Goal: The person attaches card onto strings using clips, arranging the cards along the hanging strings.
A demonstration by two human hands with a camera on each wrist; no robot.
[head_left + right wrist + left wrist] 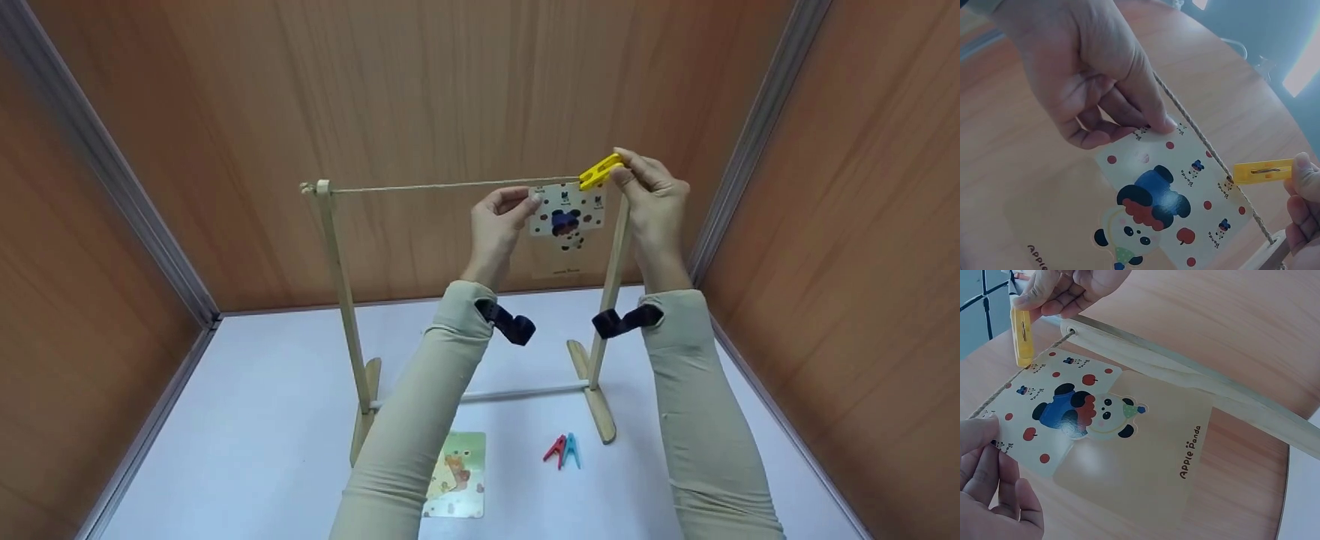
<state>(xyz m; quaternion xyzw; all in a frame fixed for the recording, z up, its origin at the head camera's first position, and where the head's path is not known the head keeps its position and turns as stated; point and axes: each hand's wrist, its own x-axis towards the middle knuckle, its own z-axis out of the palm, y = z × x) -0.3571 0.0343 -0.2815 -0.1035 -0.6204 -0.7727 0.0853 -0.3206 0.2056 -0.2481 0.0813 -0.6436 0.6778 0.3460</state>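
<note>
My left hand [491,236] pinches the left edge of a panda card [585,214], near its upper corner. The card hangs at the rope [450,185]; it has a white half with red dots and apples, and a tan half reading "Apple Panda" in the left wrist view. My right hand [656,202] pinches the handle end of a yellow clothespin [600,172]. The clothespin's tip meets the rope and the card's top edge [1230,183] towards the right post. Whether its jaws are closed on them, I cannot tell.
Two wooden posts [339,285] on flat feet [592,394] carry the rope, with a white bar [525,392] joining them low down. On the white table lie a red clothespin [554,448], a blue clothespin [571,451] and a green picture card [469,480], partly behind the left sleeve. Wooden walls surround the table.
</note>
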